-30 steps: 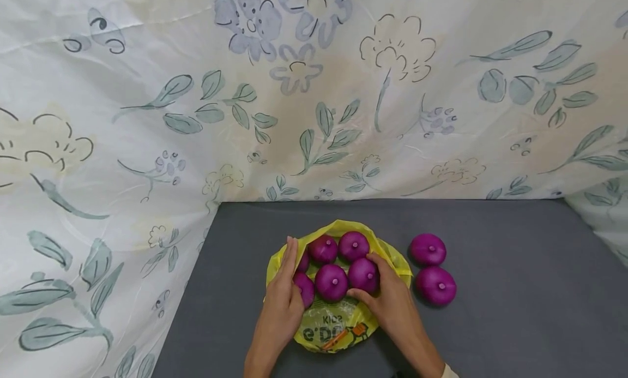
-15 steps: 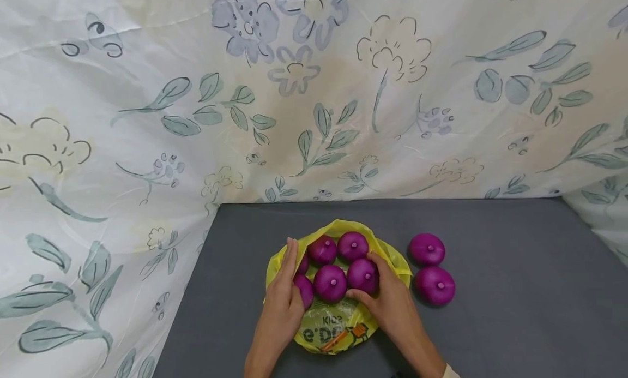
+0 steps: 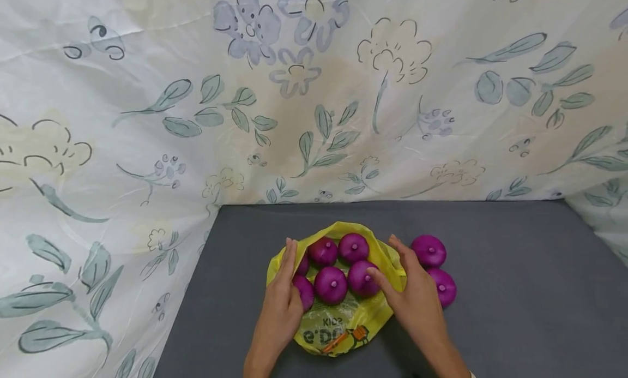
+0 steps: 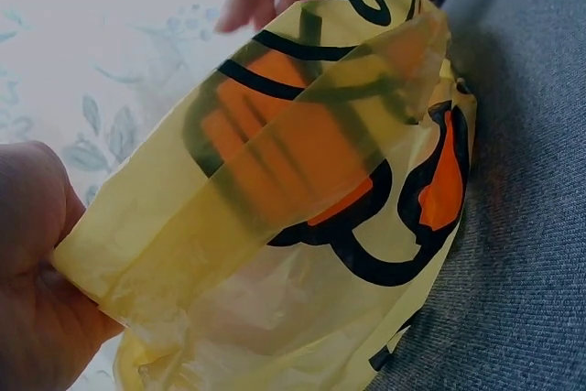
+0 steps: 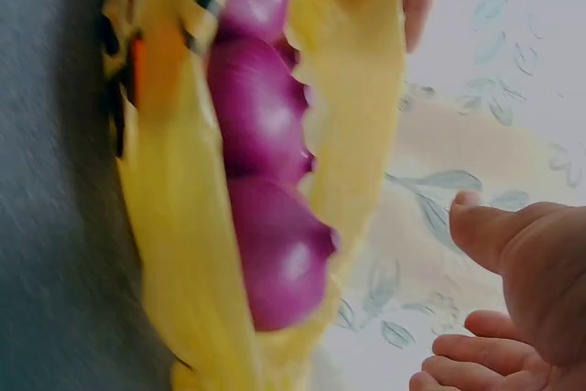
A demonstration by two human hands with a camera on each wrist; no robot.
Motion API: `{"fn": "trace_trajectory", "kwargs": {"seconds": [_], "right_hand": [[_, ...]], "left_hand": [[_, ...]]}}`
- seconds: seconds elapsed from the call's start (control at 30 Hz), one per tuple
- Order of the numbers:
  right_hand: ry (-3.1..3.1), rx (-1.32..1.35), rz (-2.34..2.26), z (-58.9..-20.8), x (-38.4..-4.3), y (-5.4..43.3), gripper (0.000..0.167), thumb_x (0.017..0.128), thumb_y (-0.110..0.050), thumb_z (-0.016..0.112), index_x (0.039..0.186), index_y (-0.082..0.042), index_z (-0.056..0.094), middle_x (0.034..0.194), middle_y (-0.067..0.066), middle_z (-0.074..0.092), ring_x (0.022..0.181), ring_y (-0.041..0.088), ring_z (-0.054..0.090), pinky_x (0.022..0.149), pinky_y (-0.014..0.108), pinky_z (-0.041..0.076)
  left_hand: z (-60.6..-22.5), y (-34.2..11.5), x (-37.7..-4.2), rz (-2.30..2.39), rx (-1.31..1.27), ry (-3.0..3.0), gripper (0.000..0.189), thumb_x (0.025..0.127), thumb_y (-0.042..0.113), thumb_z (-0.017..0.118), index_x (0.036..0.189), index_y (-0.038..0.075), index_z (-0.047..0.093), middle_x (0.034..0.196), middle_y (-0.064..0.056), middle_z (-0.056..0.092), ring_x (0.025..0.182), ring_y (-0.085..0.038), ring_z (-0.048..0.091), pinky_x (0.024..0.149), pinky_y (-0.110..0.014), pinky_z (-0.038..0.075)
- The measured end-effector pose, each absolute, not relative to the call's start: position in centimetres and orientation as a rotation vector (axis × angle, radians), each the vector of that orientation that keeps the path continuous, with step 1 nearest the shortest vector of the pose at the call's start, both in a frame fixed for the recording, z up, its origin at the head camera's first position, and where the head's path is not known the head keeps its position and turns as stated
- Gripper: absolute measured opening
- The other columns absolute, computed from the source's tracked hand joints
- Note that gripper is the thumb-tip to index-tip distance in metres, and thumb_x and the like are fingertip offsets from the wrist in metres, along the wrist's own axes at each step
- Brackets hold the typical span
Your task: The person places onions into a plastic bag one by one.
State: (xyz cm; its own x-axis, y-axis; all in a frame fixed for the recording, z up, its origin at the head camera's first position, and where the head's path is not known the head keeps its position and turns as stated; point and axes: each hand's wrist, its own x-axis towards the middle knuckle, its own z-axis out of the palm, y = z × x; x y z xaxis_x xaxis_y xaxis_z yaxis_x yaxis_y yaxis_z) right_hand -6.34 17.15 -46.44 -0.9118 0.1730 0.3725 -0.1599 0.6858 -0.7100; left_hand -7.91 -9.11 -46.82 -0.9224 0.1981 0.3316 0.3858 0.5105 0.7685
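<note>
A yellow plastic bag with a printed front lies with its mouth spread, and several purple onions sit inside. My left hand holds the bag's left rim, the film running between thumb and fingers, as the left wrist view shows at the bag edge. Over the bag's right side is my right hand, its fingers extended and thumb apart, nothing held. In the head view its thumb overlaps the right front onion. The right wrist view shows a row of onions behind the bag's wall.
Two more onions stand on the dark grey table right of the bag: a far one and a nearer one, partly hidden by my right hand. A floral cloth hangs along the table's back and sides.
My right hand has let go of the right front onion in the bag and moved right and slightly away, its fingers spreading. My left hand stays at the bag's rim.
</note>
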Motion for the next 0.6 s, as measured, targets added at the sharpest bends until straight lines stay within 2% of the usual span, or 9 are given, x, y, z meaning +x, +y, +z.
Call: {"fn": "trace_trajectory", "kwargs": {"seconds": [0.1,0.23,0.4,0.6], "right_hand": [[-2.442,-0.069,1.074,-45.9,-6.1,17.9,0.085,0.091,-0.038,0.085,0.162,-0.016,0.043,0.165,0.003,0.046,0.139,0.04,0.056,0.102,0.062,0.05],[-2.373,-0.159,1.065,-45.2,-5.9,19.1,0.094,0.089,-0.029,0.089,0.167,-0.023,0.036,0.17,-0.005,0.037,0.144,0.037,0.051,0.106,0.062,0.047],[-2.306,-0.263,1.105,-44.1,-5.5,20.6,0.101,0.088,-0.027,0.089,0.169,-0.027,0.029,0.172,-0.01,0.031,0.148,0.034,0.047,0.108,0.06,0.045],[-2.251,-0.378,1.134,-43.3,-4.8,22.5,0.099,0.092,-0.031,0.086,0.17,-0.031,0.025,0.171,-0.017,0.025,0.153,0.028,0.037,0.119,0.05,0.034]], "left_hand": [[-46.9,-9.1,-7.9,-1.38,-0.504,-2.556,0.092,0.095,-0.018,0.043,0.171,0.027,0.017,0.176,0.007,0.017,0.159,-0.016,0.023,0.098,-0.029,0.04],[-46.8,-9.0,-8.0,-1.402,-0.503,-2.562,0.091,0.096,-0.018,0.043,0.171,0.028,0.017,0.176,0.008,0.016,0.159,-0.015,0.021,0.107,-0.023,0.037],[-46.6,-8.9,-8.0,-1.408,-0.508,-2.564,0.092,0.096,-0.018,0.044,0.171,0.028,0.016,0.175,0.008,0.016,0.16,-0.014,0.02,0.119,-0.02,0.027],[-46.7,-8.8,-8.0,-1.4,-0.525,-2.55,0.091,0.096,-0.018,0.043,0.171,0.026,0.018,0.175,0.007,0.017,0.159,-0.015,0.022,0.114,-0.02,0.032]]}}
